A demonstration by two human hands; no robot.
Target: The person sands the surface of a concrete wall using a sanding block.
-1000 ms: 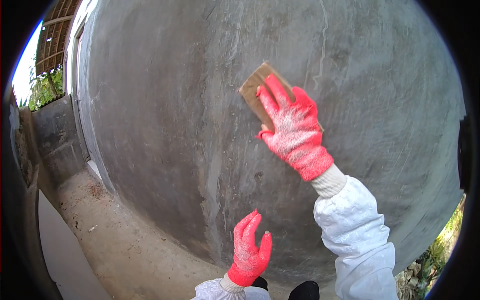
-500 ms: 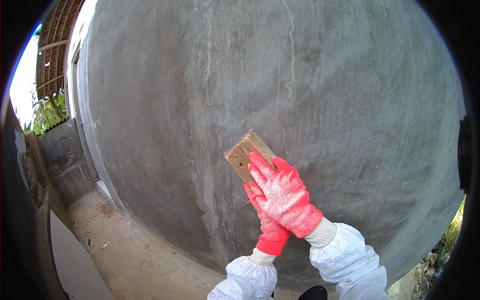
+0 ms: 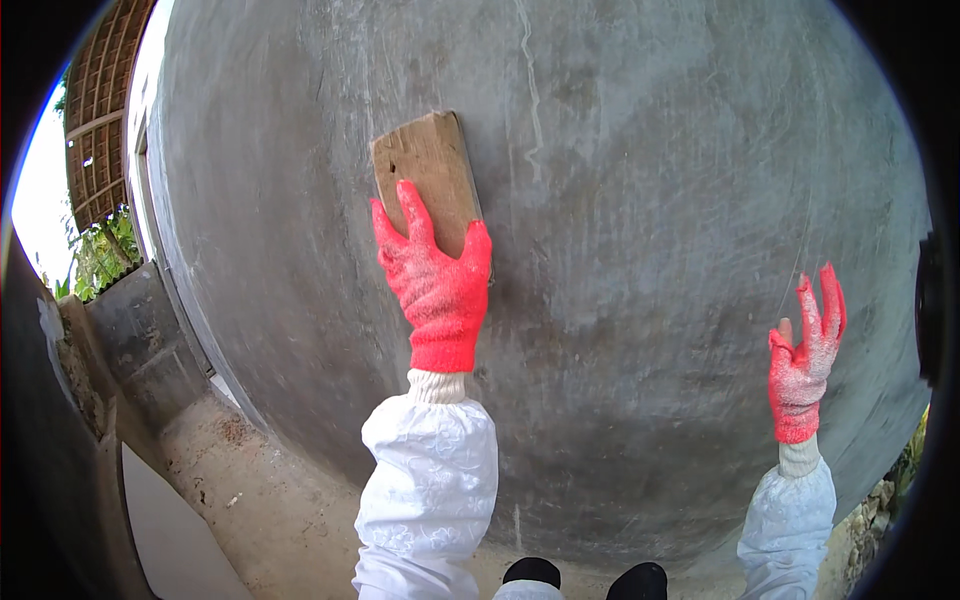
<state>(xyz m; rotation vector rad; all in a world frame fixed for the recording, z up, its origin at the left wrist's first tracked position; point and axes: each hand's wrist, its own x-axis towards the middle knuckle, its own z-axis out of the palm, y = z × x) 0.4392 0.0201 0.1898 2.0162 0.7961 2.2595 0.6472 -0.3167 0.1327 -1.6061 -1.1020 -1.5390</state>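
A flat wooden block [image 3: 428, 165] lies against the grey plastered wall [image 3: 640, 230], left of the middle. My left hand [image 3: 438, 290], in a red glove, grips the lower part of this block, with thumb and fingers spread along its sides and face. Well apart, on the right, my right hand [image 3: 803, 365] is raised at the wall in a red glove dusted white. Its fingers are spread and hold nothing; the thumb tip shows bare through the glove. Whether its fingertips touch the wall, I cannot tell.
Sandy ground [image 3: 290, 510] runs along the wall's foot, with a pale board [image 3: 175, 530] at the lower left. A low grey wall [image 3: 150, 335] stands at the left beneath a woven roof panel [image 3: 108, 120]. Stones [image 3: 870, 525] lie at the lower right.
Both hands were together on the block. My right hand has let go and moved far right; my left hand has carried the block up and left, turning it more upright.
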